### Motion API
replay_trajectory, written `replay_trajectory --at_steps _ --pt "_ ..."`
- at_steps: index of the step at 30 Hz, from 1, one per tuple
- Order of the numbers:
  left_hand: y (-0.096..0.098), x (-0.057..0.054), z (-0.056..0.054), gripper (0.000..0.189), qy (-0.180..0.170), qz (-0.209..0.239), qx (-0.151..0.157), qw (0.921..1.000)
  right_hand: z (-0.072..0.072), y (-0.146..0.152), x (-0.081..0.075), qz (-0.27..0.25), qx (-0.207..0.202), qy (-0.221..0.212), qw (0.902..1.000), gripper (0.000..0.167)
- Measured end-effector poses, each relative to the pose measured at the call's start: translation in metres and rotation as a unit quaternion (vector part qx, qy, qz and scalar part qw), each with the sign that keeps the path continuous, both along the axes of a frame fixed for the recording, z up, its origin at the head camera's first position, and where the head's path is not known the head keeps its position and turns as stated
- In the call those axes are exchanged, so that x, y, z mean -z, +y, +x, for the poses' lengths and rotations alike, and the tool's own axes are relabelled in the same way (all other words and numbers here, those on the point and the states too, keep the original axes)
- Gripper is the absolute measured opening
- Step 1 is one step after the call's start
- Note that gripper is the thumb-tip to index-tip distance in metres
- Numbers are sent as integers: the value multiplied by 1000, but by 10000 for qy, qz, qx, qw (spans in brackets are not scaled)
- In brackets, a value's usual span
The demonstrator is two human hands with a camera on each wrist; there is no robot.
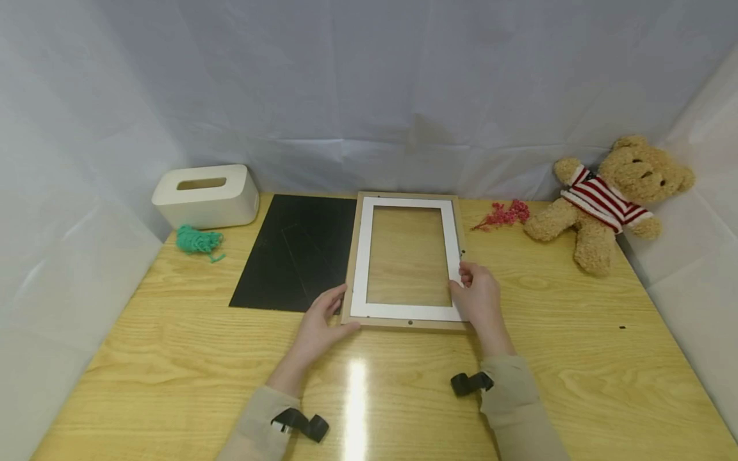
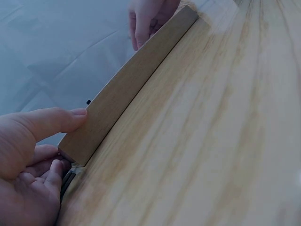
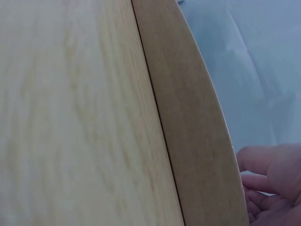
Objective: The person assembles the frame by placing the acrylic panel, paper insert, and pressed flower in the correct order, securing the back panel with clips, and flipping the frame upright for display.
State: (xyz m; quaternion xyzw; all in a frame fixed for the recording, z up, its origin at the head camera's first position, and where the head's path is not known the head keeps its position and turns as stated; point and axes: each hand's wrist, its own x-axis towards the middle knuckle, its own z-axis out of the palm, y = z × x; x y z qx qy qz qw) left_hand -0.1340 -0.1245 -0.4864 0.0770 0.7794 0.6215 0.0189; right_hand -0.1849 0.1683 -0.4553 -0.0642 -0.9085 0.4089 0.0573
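Here, the wooden frame lies on the table, its near-left corner gripped by the left hand. The right hand touches the white mat; whether it pinches, I cannot tell.

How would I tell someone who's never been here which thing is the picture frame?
Look along the far side of the wooden table to its middle. There, between a black panel on the left and pink flowers on the right, the picture frame lies, its near left corner in the left hand. Unlike those neighbours, it's a tan wooden rectangle with a white border inside.
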Motion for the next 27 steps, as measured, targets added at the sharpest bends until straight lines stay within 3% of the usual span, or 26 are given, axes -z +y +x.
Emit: replay_trajectory --at_steps 5,12,14,20,27 --pt "1 -3 1 73 -103 -4 -36 9999 2 3 2 68 -203 76 9997 40" --pt "6 -38 13 68 -92 -193 6 9998 0 12 1 -8 -728 -20 9973 44" --pt "5 -33 12 69 -108 -130 -7 9999 -1 16 0 -119 -934 41 9955 45" --pt "0 -4 2 73 -85 -85 -20 9999 -13 32 -6 -217 -1205 285 9921 43" --pt "0 -3 2 73 -22 -94 -22 10000 -41 60 -18 -103 -1149 198 9931 43"
